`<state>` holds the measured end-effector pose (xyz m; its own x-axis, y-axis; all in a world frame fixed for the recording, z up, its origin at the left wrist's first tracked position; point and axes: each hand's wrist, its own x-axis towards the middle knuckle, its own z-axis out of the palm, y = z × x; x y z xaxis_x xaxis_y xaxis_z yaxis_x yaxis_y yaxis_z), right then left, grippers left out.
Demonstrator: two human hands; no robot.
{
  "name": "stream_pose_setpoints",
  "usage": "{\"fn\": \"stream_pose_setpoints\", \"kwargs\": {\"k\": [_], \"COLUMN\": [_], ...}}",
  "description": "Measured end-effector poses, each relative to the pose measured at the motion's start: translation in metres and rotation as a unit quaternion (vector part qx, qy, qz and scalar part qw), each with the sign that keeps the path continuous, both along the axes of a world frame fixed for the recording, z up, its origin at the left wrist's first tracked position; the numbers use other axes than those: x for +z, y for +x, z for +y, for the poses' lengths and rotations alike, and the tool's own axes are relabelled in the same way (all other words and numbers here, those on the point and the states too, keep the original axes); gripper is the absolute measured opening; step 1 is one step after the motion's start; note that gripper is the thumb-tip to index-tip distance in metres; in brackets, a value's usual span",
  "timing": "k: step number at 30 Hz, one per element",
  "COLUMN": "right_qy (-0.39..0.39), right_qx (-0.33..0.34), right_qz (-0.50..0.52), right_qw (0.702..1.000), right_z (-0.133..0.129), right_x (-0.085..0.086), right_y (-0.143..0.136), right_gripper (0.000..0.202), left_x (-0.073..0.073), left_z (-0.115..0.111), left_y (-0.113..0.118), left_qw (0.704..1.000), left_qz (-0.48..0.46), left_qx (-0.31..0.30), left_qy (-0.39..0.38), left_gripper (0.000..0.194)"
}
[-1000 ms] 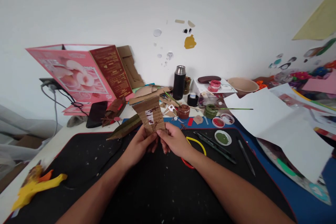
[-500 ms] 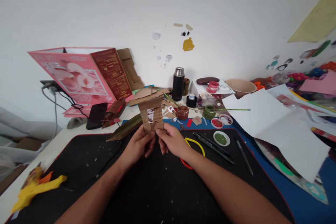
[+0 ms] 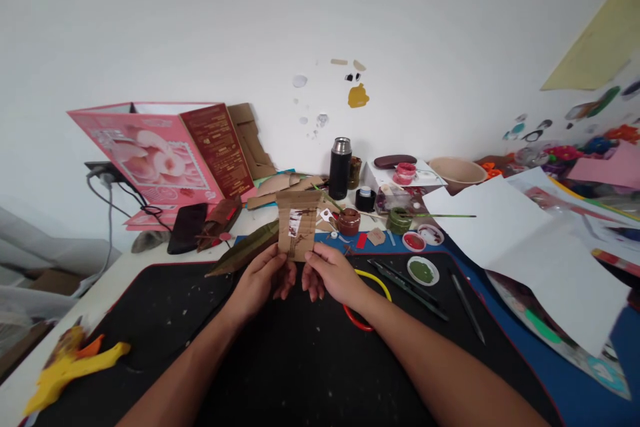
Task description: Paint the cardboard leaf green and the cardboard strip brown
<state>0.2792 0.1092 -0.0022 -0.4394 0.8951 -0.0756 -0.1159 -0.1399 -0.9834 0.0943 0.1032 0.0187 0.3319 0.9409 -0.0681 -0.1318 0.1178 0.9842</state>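
Observation:
Both hands hold up a small piece of cardboard (image 3: pixel 301 230) above the black mat (image 3: pixel 280 373). The cardboard is brown and ridged, with a torn white patch and dark smears on its face. My left hand (image 3: pixel 263 277) pinches its lower left corner between thumb and fingers. At the lower right corner, my right hand (image 3: pixel 330 273) pinches it the same way. Behind my left hand lies a long, dark green, leaf-shaped piece (image 3: pixel 245 248). Under my right wrist is a yellow and red ring (image 3: pixel 374 277), partly covered by the forearm.
A yellow glue gun (image 3: pixel 75 367) rests at the front left. Paint jars (image 3: pixel 349 221), a black flask (image 3: pixel 340 170) and cardboard scraps line the back. Dark pens (image 3: pixel 410 290) and a green paint lid (image 3: pixel 423 271) sit right, beside white paper (image 3: pixel 530 240). A pink box (image 3: pixel 150 160) stands back left.
The cardboard has shifted slightly right and now faces me more upright. The hands keep their pinch. The whole view has tipped a little upward.

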Motion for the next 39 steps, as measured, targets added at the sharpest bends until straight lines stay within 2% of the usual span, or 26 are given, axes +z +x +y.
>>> {"fn": "stream_pose_setpoints", "kwargs": {"k": [4,7,13,20,25,33,39], "right_qy": [0.008,0.009,0.014,0.024,0.04,0.057,0.042], "right_qx": [-0.023,-0.035,-0.008,0.011,-0.021,-0.039,-0.021], "right_qz": [-0.027,-0.048,-0.067,-0.046,-0.04,-0.04,-0.028], "right_qw": [0.999,0.998,0.998,0.999,0.998,0.997,0.999], "right_z": [0.003,0.004,-0.006,-0.005,-0.001,-0.005,-0.006], "right_x": [-0.005,-0.006,0.004,0.006,-0.001,-0.001,0.002], "right_y": [-0.002,-0.003,-0.001,0.002,0.003,-0.007,-0.003], "right_gripper": [0.037,0.033,0.034,0.036,0.041,0.034,0.043], "left_x": [-0.002,0.0,0.011,0.009,0.007,-0.001,0.0], "left_z": [0.0,0.001,0.004,0.005,0.0,-0.002,0.0], "left_y": [0.002,0.002,-0.009,-0.012,0.0,0.009,0.002], "left_qw": [1.0,0.999,0.988,0.99,0.994,0.996,0.998], "left_qz": [0.018,0.052,0.127,0.119,0.091,0.045,0.059], "left_qx": [-0.007,-0.003,0.061,0.042,-0.009,0.031,0.0], "left_qy": [-0.013,0.012,0.07,0.067,0.064,0.066,0.026], "left_gripper": [0.039,0.042,0.054,0.054,0.054,0.053,0.054]}}
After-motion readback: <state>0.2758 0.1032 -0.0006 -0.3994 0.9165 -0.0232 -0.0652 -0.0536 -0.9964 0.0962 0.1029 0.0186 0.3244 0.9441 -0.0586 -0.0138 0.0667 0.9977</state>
